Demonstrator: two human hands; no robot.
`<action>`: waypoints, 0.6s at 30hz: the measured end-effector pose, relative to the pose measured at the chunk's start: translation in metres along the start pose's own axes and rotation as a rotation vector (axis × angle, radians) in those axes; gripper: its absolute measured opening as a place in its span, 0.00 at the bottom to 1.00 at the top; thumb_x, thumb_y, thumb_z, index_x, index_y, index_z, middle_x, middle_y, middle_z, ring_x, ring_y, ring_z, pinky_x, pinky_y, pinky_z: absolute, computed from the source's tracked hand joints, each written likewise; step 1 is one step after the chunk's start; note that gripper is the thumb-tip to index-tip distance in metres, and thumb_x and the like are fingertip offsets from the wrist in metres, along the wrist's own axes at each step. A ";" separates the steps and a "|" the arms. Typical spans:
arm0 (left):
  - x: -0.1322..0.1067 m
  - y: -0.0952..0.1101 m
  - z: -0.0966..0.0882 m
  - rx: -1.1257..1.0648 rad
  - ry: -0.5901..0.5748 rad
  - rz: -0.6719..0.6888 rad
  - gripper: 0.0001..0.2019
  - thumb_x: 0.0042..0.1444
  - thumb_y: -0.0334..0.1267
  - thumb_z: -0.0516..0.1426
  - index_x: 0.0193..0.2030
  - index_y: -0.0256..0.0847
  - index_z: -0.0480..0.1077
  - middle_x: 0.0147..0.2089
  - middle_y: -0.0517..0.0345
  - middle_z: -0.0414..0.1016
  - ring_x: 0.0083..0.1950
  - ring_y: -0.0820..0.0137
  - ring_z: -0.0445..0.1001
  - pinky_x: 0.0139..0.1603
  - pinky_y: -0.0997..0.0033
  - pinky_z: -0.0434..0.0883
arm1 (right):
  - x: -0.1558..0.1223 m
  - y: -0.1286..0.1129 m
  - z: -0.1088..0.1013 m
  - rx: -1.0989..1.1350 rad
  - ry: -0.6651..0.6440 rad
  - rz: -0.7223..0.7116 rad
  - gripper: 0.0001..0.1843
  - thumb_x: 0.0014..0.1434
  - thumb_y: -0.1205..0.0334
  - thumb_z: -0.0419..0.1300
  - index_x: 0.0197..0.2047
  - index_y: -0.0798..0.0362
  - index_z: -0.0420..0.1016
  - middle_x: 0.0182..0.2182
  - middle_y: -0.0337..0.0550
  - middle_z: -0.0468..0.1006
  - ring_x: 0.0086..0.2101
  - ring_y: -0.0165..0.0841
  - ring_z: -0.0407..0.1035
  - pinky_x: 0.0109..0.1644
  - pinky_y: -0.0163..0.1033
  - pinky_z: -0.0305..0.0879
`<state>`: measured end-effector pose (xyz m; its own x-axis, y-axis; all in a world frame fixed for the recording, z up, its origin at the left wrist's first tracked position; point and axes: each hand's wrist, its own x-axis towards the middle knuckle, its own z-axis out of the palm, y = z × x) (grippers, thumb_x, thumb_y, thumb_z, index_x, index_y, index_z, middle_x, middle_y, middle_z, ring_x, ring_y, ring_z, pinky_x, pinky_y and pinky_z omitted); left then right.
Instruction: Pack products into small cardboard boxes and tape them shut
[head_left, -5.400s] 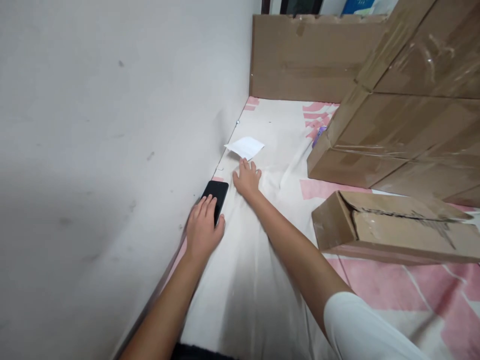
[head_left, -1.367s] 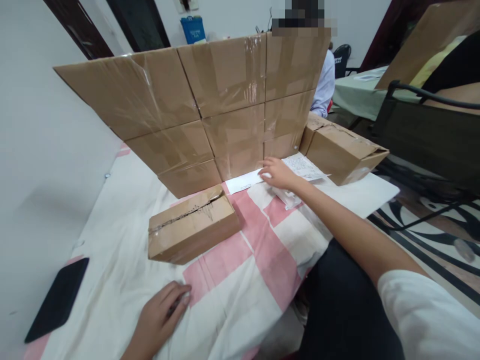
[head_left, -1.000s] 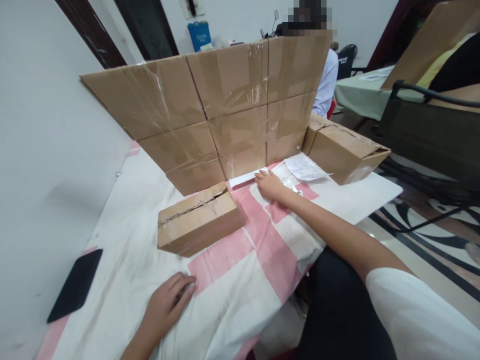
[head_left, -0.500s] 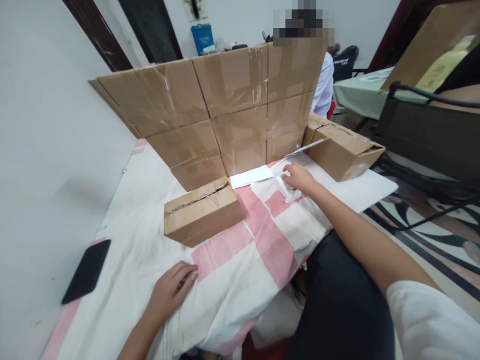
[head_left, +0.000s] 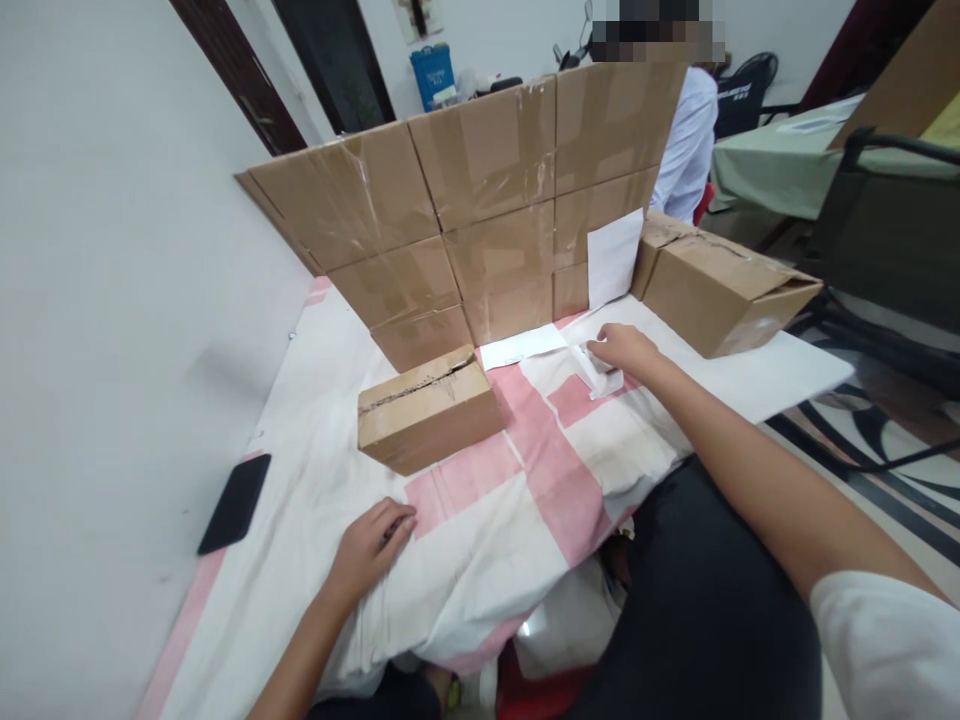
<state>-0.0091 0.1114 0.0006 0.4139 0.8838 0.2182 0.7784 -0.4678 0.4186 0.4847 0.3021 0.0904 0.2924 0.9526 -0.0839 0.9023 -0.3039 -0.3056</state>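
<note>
My left hand [head_left: 371,540] rests palm down on the pink-and-white cloth [head_left: 480,520] near the table's front edge, fingers loosely curled with nothing visible in them. My right hand [head_left: 626,350] reaches forward and lies on a small clear plastic packet [head_left: 604,378], fingers bent over it. A white slip of paper [head_left: 523,346] lies just left of that hand. A white sheet [head_left: 613,257] stands against the wall of taped cardboard boxes [head_left: 480,200]. A small cardboard box [head_left: 427,408] sits between my hands.
A black phone [head_left: 234,503] lies at the left by the white wall. Another cardboard box [head_left: 720,290] sits at the right end of the table. A person in a light shirt [head_left: 686,140] sits behind the boxes. A dark chair frame [head_left: 877,230] is at right.
The printed paper that lay flat by the right box has flipped up against the box wall. My right hand shifted right onto the clear packet. The view swung from the wall corner.
</note>
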 end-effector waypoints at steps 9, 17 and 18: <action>-0.002 -0.002 0.003 0.021 0.012 0.017 0.12 0.69 0.45 0.53 0.46 0.44 0.75 0.39 0.57 0.77 0.39 0.70 0.77 0.42 0.72 0.73 | -0.015 -0.053 0.042 -0.304 0.149 -0.645 0.21 0.68 0.58 0.50 0.53 0.57 0.79 0.66 0.57 0.66 0.64 0.54 0.55 0.64 0.55 0.57; -0.004 0.000 0.004 0.043 0.033 -0.003 0.12 0.69 0.45 0.53 0.46 0.44 0.75 0.40 0.58 0.77 0.39 0.71 0.77 0.42 0.73 0.72 | -0.018 -0.076 0.054 -0.286 0.113 -0.742 0.21 0.67 0.68 0.48 0.56 0.61 0.76 0.62 0.61 0.71 0.61 0.51 0.62 0.63 0.51 0.56; -0.004 -0.001 0.004 0.045 0.034 -0.001 0.12 0.70 0.45 0.52 0.46 0.44 0.75 0.40 0.57 0.78 0.40 0.70 0.77 0.43 0.73 0.73 | -0.024 -0.073 0.045 -0.277 0.121 -0.766 0.21 0.67 0.69 0.47 0.54 0.62 0.77 0.59 0.61 0.74 0.58 0.49 0.65 0.61 0.49 0.57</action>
<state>-0.0097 0.1081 -0.0040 0.3970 0.8837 0.2480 0.7995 -0.4657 0.3793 0.3976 0.3015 0.0717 -0.4184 0.8940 0.1605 0.9064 0.4224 0.0100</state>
